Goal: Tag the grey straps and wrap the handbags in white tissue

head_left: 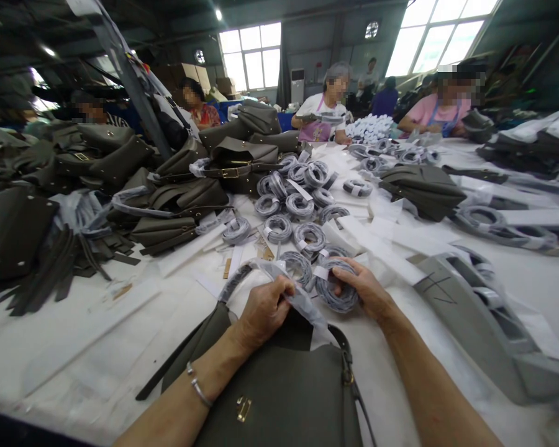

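Observation:
A dark olive handbag (279, 397) with a gold clasp lies in front of me, its top gaping. Above that opening, my left hand (266, 309) is closed on the bag's handle, which is wrapped in thin translucent plastic (310, 308). My right hand (367, 287) grips a coiled strap (338, 292) in plastic wrap with a white paper band, thumb on top and fingers through the ring. Beyond it sits a pile of similar wrapped coils (299, 205). My left fingertips are partly hidden by the plastic.
Several finished-looking handbags (177, 198) are heaped at the left, near loose dark strips (58, 267). A grey tape dispenser (484, 323) stands at the right. White paper sheets (377, 239) cover parts of the table. Co-workers (326, 112) sit across it.

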`<action>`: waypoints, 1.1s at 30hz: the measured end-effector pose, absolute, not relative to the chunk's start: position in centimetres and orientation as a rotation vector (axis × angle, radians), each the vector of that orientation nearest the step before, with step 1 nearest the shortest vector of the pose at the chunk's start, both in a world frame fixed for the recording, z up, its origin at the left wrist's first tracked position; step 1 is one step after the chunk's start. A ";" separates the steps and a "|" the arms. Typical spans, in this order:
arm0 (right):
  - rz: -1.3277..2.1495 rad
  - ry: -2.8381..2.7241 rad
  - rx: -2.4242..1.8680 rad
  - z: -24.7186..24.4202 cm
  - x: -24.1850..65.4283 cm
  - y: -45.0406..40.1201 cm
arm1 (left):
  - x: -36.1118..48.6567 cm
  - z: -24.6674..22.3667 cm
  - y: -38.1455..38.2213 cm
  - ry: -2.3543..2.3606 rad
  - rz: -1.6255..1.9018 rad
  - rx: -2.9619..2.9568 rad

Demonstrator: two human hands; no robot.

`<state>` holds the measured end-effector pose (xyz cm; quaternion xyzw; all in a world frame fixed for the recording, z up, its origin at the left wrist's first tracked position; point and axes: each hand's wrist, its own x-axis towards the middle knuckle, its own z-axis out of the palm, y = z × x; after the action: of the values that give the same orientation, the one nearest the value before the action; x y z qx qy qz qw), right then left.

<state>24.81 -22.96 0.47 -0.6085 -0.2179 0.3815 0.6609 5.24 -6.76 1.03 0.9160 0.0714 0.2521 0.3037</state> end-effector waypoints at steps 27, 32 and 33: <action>0.886 -0.825 -1.720 1.6 23.5 -22.8 | 4.7 2.1 -7.1 -0.017 0.969 2.282; 0.690 -0.840 -1.758 1.1 23.8 -22.3 | 4.9 1.8 -7.0 0.001 0.950 2.292; 0.648 -0.844 -1.749 1.0 23.8 -22.3 | 5.0 1.7 -7.0 0.008 0.947 2.298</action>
<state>23.85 -22.28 1.04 -0.7297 -0.3522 0.2703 0.5201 4.97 -6.98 1.66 0.8753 0.0030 0.3607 0.3222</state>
